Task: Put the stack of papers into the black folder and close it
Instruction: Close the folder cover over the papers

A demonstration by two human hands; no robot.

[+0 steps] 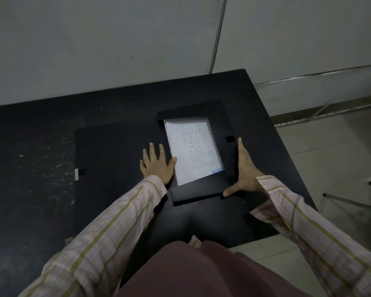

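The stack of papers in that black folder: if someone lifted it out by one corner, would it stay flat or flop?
The stack of papers would probably droop: it looks thin, with no clip or binding showing. Loose sheets would likely fan or slide apart. It now lies flat because the folder flaps frame its edges. It seems light; the left hand rests beside it, not on it.

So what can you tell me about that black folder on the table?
The black folder lies open and flat on the dark table. It looks like matte card or plastic. Its cover spreads left; the right half has flaps folded in around the stack of papers. A small square patch sits on the right flap. The left hand rests flat on it; the right hand presses its right edge.
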